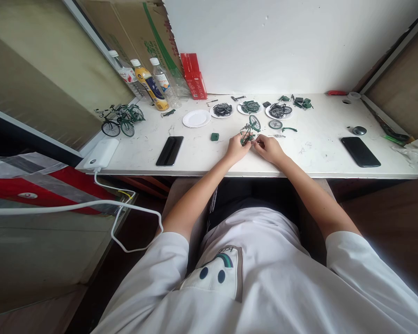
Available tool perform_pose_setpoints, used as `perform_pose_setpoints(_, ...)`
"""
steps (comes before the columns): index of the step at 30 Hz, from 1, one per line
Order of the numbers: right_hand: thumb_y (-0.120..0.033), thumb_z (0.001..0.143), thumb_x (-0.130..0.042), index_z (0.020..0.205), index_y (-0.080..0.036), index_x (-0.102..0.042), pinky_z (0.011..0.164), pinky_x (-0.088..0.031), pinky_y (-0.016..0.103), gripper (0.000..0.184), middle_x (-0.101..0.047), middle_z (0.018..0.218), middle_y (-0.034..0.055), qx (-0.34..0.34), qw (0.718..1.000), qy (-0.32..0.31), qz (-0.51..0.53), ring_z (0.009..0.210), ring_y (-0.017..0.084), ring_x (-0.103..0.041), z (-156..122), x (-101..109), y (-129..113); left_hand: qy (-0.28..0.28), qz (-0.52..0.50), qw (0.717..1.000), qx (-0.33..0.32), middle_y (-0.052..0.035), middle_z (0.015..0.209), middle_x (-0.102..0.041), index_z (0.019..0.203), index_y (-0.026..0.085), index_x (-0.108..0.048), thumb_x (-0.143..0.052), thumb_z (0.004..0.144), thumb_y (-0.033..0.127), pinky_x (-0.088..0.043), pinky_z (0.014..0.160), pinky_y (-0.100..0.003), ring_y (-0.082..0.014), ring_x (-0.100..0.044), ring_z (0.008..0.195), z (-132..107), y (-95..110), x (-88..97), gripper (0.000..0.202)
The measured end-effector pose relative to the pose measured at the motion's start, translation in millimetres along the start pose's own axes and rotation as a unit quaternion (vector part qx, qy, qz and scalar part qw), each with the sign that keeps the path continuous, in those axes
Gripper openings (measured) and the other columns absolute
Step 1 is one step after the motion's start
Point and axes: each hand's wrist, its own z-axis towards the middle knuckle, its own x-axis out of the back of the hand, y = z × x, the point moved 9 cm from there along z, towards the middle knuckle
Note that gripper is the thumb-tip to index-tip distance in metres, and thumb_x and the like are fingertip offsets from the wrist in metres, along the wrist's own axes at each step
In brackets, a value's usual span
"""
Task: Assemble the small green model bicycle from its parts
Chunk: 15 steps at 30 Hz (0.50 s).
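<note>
My left hand (237, 147) is closed around a partly built green model bicycle (245, 132), with one spoked wheel sticking up at its far side. Close beside it, my right hand (268, 148) is closed, its fingertips pinched together at the model's right edge; what they hold is too small to make out. Just beyond the hands lie a loose wheel (275, 124) and a curved green mudguard-like part (290, 129). A small green block-shaped part (215, 137) rests left of my left hand.
Paper plates with dark parts (223, 110), green wheels (252, 107) and black wheels (280, 110) line the back, beside a bare plate (197, 118). Finished model bicycles (120, 121), bottles (149, 86) and a power strip (101, 153) stand left. Phones (170, 150) lie on both sides.
</note>
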Motion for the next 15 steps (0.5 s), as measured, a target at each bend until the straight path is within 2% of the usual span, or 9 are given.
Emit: perform_pose_setpoints(15,-0.055,0.108,-0.052,0.098,-0.022,-0.065,0.065,-0.033,0.033,0.037,-0.072,0.076,0.0080,-0.003,1.000,-0.005,-0.002,0.067,0.023,-0.058,-0.3,-0.6,-0.1,-0.001,0.008,1.000,-0.006,-0.0129,0.127,-0.082,0.122,0.017,-0.077,-0.069,0.088,0.015,-0.060,0.113,-0.043,-0.0280,-0.078,0.122,0.3,0.4,-0.1,0.034)
